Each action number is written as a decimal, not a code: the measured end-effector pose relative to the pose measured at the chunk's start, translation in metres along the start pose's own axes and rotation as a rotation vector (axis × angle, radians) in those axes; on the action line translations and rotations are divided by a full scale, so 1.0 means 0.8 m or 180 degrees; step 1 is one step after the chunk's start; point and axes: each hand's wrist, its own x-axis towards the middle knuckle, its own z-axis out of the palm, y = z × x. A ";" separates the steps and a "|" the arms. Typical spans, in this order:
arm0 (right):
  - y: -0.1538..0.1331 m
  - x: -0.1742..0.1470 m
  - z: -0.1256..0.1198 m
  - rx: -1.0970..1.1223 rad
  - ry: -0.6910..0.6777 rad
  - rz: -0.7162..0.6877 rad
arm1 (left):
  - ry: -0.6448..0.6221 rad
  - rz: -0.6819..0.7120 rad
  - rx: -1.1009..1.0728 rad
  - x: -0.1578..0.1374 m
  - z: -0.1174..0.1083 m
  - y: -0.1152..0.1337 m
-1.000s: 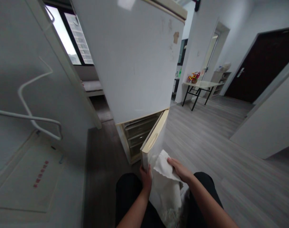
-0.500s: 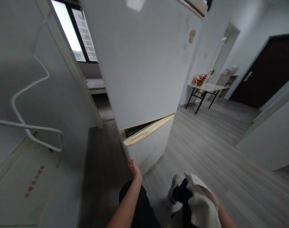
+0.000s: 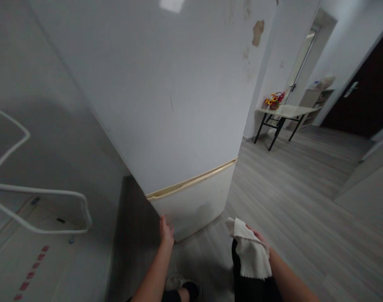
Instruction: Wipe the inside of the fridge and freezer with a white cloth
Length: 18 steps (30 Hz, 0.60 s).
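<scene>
Head view: the left hand [image 3: 166, 230] lies flat, fingers spread wide, against the lower fridge door [image 3: 191, 205], which looks shut. The right hand [image 3: 257, 241] has its grip closed around a white cloth [image 3: 251, 253], held near the door's bottom right corner.
</scene>
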 end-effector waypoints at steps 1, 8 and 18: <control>-0.011 0.006 -0.005 0.0023 -0.0014 0.0075 | -0.0040 -0.0098 -0.0018 0.001 -0.002 0.004; -0.059 0.029 -0.038 0.0642 -0.0488 0.0456 | -0.0289 -0.0283 0.0363 -0.022 0.000 -0.023; -0.022 0.004 -0.048 0.0441 -0.0783 -0.0025 | -0.0974 0.0285 0.1699 -0.079 -0.102 -0.112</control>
